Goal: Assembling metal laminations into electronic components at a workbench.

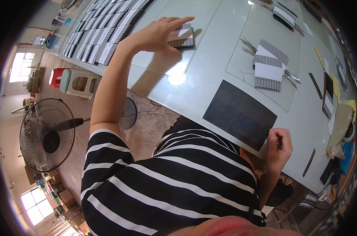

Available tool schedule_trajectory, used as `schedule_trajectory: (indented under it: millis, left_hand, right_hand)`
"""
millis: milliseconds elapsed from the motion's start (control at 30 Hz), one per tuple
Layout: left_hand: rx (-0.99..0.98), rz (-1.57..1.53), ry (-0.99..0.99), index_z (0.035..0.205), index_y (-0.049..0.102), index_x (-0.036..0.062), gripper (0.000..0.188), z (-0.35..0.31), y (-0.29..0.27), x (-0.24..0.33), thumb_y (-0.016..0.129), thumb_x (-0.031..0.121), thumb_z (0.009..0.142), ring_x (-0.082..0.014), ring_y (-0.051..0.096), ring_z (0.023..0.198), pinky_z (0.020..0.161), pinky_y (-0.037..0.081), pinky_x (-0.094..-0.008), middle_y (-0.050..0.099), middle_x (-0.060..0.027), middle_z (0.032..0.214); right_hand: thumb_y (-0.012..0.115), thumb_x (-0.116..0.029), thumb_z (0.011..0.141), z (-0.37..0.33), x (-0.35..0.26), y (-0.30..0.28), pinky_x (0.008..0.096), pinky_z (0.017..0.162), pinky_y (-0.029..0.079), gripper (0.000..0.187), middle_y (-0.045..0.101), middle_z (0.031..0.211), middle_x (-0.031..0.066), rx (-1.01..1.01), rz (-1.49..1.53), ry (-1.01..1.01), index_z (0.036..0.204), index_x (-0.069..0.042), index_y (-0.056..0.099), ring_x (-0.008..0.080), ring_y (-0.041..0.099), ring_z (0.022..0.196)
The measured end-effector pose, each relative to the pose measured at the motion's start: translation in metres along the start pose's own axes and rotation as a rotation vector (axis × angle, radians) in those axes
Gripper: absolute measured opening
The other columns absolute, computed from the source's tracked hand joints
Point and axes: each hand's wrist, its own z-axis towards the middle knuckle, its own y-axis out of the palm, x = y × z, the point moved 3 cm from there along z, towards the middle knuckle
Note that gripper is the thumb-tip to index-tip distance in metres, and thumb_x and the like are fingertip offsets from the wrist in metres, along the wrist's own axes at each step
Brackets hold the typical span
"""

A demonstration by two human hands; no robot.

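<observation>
My left hand [158, 36] reaches far across the table, its thumb and fingers spread apart on either side of a small bundle of grey-and-white strips [183, 36]. Part of that bundle is hidden behind the hand, and a shadow falls below. At the near edge, my right hand [279, 146] is closed with its fingers curled, beside the right corner of a black rectangular sheet [239, 114]. Whether anything sits between those fingers is hidden. Two overlapping strip bundles [268, 74] with thin metal tips sticking out lie farther in on a clear sheet.
Rows of similar bundles [103, 31] cover the table's far left. Another bundle [284, 17] lies at the back right. A phone-like dark slab [328, 94], a dark strip [315, 85] and a small blade-like strip [309, 162] lie rightward. A fan [48, 135] and stools [79, 83] stand left.
</observation>
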Motion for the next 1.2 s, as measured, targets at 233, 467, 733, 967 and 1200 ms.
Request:
schedule_trajectory:
  millis: [233, 467, 733, 967, 1200]
  left_hand:
    - [-0.096, -0.043, -0.047, 0.157, 0.023, 0.0362, 0.115, 0.006, -0.001, -0.006, 0.089, 0.019, 0.064, -0.0324, 0.059, 0.118, 0.104, 0.054, -0.0438, 0.060, -0.0169, 0.126]
    - [-0.094, -0.040, -0.027, 0.157, 0.022, 0.0372, 0.116, 0.020, 0.006, -0.019, 0.085, 0.012, 0.063, -0.0329, 0.062, 0.110, 0.100, 0.056, -0.0419, 0.061, -0.0164, 0.120]
    - [-0.109, 0.006, 0.053, 0.157, 0.019, 0.0398, 0.121, 0.046, 0.008, -0.034, 0.084, 0.007, 0.060, -0.0320, 0.059, 0.114, 0.099, 0.056, -0.0408, 0.059, -0.0153, 0.123]
    - [-0.159, -0.043, 0.073, 0.157, 0.018, 0.0412, 0.122, 0.088, 0.009, -0.058, 0.081, 0.002, 0.060, -0.0325, 0.057, 0.118, 0.101, 0.054, -0.0408, 0.054, -0.0148, 0.127]
    - [-0.168, -0.042, 0.111, 0.157, 0.019, 0.0388, 0.121, 0.126, 0.014, -0.086, 0.076, -0.004, 0.059, -0.0329, 0.052, 0.123, 0.105, 0.051, -0.0430, 0.051, -0.0127, 0.132]
  right_hand:
    - [0.067, -0.004, 0.091, 0.000, -0.001, 0.000, 0.0229, 0.065, 0.039, 0.005, 0.059, 0.086, 0.0030, -0.006, -0.005, -0.007, 0.089, 0.000, 0.065, 0.0094, 0.048, 0.073]
    - [0.067, -0.003, 0.091, 0.002, -0.002, -0.001, 0.0229, 0.066, 0.040, 0.005, 0.058, 0.086, 0.0033, -0.014, -0.015, -0.009, 0.089, 0.000, 0.064, 0.0102, 0.048, 0.073]
    - [0.068, -0.002, 0.091, 0.000, -0.002, 0.000, 0.0230, 0.065, 0.040, 0.005, 0.058, 0.086, 0.0035, -0.007, -0.011, -0.012, 0.090, 0.000, 0.064, 0.0105, 0.048, 0.072]
    - [0.069, -0.001, 0.090, 0.000, -0.007, -0.001, 0.0216, 0.060, 0.038, 0.007, 0.057, 0.086, 0.0027, -0.004, 0.022, 0.000, 0.089, -0.001, 0.063, 0.0084, 0.047, 0.070]
    - [0.070, 0.002, 0.087, 0.005, -0.009, 0.001, 0.0225, 0.057, 0.039, 0.009, 0.058, 0.084, 0.0033, -0.004, -0.025, -0.031, 0.086, -0.003, 0.063, 0.0103, 0.050, 0.066]
